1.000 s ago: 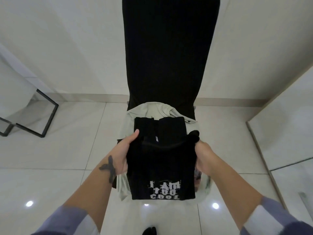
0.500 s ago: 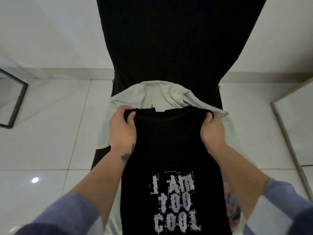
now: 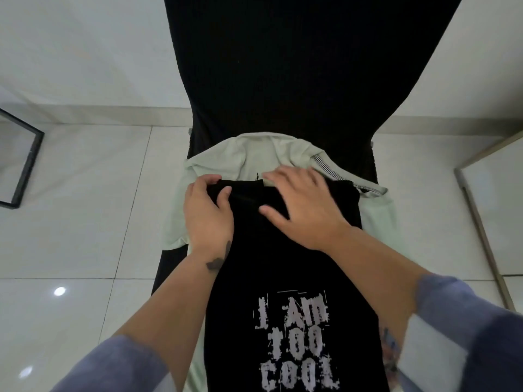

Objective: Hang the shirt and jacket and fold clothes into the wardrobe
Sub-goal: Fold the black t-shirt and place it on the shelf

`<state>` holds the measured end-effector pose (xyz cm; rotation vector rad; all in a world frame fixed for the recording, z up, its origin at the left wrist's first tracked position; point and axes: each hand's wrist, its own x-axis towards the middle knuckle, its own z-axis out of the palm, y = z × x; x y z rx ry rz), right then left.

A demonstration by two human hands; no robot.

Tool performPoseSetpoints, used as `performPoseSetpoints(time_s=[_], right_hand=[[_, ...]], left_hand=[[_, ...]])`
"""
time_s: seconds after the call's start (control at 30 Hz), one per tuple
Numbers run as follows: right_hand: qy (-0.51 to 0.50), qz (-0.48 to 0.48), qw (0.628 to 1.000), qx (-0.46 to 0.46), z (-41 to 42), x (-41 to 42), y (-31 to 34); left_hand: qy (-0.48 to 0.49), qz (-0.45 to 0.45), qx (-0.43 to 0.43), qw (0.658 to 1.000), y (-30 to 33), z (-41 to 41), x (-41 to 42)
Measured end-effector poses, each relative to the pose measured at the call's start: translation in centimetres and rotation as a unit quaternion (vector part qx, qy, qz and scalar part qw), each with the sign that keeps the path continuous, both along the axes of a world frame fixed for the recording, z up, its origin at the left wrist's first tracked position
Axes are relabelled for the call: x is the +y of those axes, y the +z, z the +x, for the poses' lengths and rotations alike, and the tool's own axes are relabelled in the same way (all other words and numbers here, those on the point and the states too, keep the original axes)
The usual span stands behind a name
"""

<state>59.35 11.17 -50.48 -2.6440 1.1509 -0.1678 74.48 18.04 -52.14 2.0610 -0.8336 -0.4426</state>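
A black chair (image 3: 297, 80) stood at the centre of the frame on a glossy white tiled floor (image 3: 85, 222). A pale green garment (image 3: 254, 154) lay directly on its seat (spilling over both sides), and a black printed T-shirt (image 3: 283, 264) lay over that.

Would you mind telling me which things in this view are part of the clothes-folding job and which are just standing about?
Part of the job:
- black printed T-shirt, spread out lengthwise
- pale green garment lying under it
- left hand, pinching the T-shirt's top edge
- right hand, pressing flat on it

Just standing about:
- black chair, which serves as the folding surface
- black frame on the floor
- tiled floor
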Motion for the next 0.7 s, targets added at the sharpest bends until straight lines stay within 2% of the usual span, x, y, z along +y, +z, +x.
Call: performPoseSetpoints(time_s=[0.07,0.17,0.27,0.37,0.5,0.57,0.7], right_hand=[[0.038,0.043,0.997,0.056,0.9,-0.6,-0.8],[0.021,0.031,0.994,0.105,1.7,-1.4,-1.3],[0.039,-0.002,0.994,0.100,1.4,-1.0,-0.9],[0.031,0.055,0.996,0.068,0.7,0.1,0.5],[0.028,0.068,0.997,0.032,-0.1,1.2,3.2],[0.026,0.081,0.996,0.019,-0.5,1.9,4.9],[0.011,0.106,0.994,-0.022,-1.9,4.3,9.4]], left_hand=[[-0.003,-0.036,-0.003,0.999,0.1,0.0,0.1],[-0.007,-0.082,-0.007,0.997,0.4,-0.1,0.4],[-0.012,-0.114,-0.008,0.993,1.0,-0.2,1.0],[-0.006,-0.123,0.016,0.992,1.7,-1.1,1.6],[0.013,-0.040,0.117,0.992,2.6,-3.6,4.3],[0.012,0.007,0.122,0.992,2.6,-5.0,6.8],[0.035,0.044,0.134,0.989,2.6,-7.4,12.4]])
